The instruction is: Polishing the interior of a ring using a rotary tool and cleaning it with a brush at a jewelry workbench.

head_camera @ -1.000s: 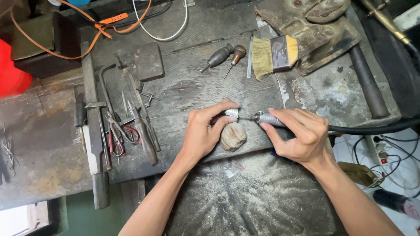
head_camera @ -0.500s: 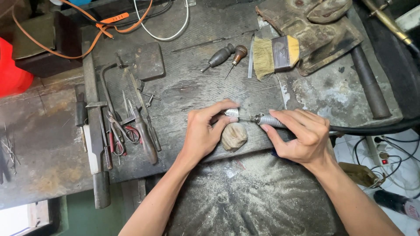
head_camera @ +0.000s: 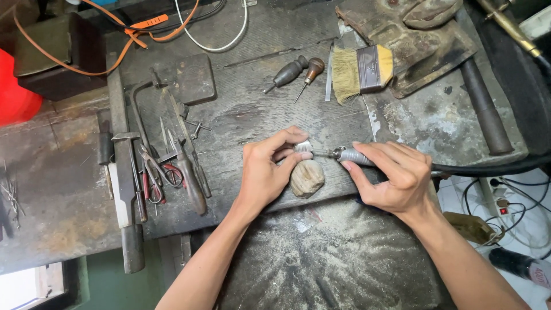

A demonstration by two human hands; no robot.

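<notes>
My left hand (head_camera: 265,172) pinches a small silvery workpiece (head_camera: 303,147) between thumb and fingers, just above a worn wooden bench peg (head_camera: 306,178). My right hand (head_camera: 390,172) grips a metal rotary handpiece (head_camera: 351,155) like a pen. Its thin bit points left and meets the small piece. A thick black flexible shaft (head_camera: 493,169) runs from the handpiece off to the right.
Pliers, a saw frame and files (head_camera: 166,166) lie left on the dark workbench (head_camera: 241,115). Two wooden-handled gravers (head_camera: 301,72), a flat brush (head_camera: 361,72), a hammer (head_camera: 485,109) and leather scraps sit behind. A dusty skin apron (head_camera: 321,258) hangs below. Cables trail at right.
</notes>
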